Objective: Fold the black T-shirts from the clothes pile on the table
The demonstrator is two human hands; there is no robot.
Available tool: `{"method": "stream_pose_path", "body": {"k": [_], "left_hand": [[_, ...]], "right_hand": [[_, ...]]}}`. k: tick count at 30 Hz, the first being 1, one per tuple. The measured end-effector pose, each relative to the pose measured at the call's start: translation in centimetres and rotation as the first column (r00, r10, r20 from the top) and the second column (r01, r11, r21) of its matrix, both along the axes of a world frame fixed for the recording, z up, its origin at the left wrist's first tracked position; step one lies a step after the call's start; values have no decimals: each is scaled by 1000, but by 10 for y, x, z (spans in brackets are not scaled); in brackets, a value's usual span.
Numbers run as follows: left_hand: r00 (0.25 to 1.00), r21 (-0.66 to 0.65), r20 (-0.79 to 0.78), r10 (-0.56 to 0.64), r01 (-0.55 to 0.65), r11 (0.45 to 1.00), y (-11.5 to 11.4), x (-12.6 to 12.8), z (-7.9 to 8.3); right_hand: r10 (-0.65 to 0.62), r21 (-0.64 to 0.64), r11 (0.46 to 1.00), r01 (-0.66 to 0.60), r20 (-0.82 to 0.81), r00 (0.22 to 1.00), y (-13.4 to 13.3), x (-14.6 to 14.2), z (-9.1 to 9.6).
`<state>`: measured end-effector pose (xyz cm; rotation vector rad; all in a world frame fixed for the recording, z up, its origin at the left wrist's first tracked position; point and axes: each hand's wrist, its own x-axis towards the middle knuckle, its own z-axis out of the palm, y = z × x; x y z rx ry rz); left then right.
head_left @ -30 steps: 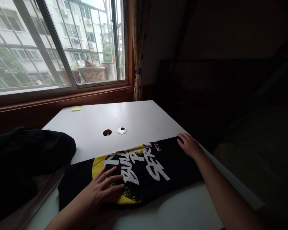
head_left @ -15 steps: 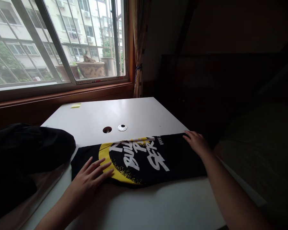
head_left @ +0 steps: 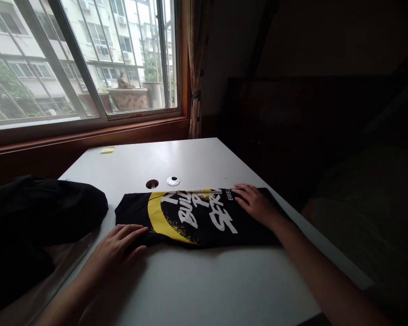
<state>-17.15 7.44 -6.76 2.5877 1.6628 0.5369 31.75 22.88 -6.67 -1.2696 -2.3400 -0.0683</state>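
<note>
A folded black T-shirt [head_left: 197,222] with a yellow crescent and white lettering lies across the white table [head_left: 204,280]. My left hand [head_left: 117,251] rests flat at the shirt's near left corner, fingers stretched out and touching the fabric edge. My right hand [head_left: 255,203] lies flat on the shirt's right part, fingers spread toward the lettering. Neither hand grips anything.
A heap of black cloth [head_left: 34,222] sits at the table's left edge. A cable hole [head_left: 152,184] and its round cap [head_left: 173,181] lie behind the shirt. A yellow note [head_left: 107,150] lies near the window [head_left: 81,59]. The right side of the room is dark.
The shirt has become narrower from left to right and shifted toward the far side. My left hand slid off the print to the left corner. My right hand moved left onto the shirt.
</note>
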Motion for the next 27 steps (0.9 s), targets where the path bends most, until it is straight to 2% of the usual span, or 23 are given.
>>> {"method": "stream_pose_path", "body": {"k": [2, 4, 8, 12, 20, 24, 27], "left_hand": [[999, 18, 30, -10, 10, 1000, 3, -2, -3], [998, 29, 55, -27, 25, 999, 5, -5, -6], [996, 19, 79, -44, 42, 999, 6, -12, -5], [995, -2, 91, -30, 30, 1000, 4, -17, -4], [991, -23, 134, -25, 28, 999, 7, -30, -10], [990, -46, 129, -51, 58, 997, 3, -30, -4], [995, -74, 94, -14, 21, 997, -2, -26, 1]], "right_hand": [[163, -78, 984, -163, 0, 987, -18, -42, 9], [303, -156, 941, -300, -4, 953, -37, -79, 12], [422, -333, 855, -397, 3, 907, -67, -126, 9], [477, -424, 807, -412, 55, 877, -77, -131, 3], [462, -436, 810, -392, 61, 885, -85, -108, 3], [424, -357, 854, -378, 58, 904, -90, -112, 4], [372, -253, 901, -353, 31, 928, -97, -124, 7]]}}
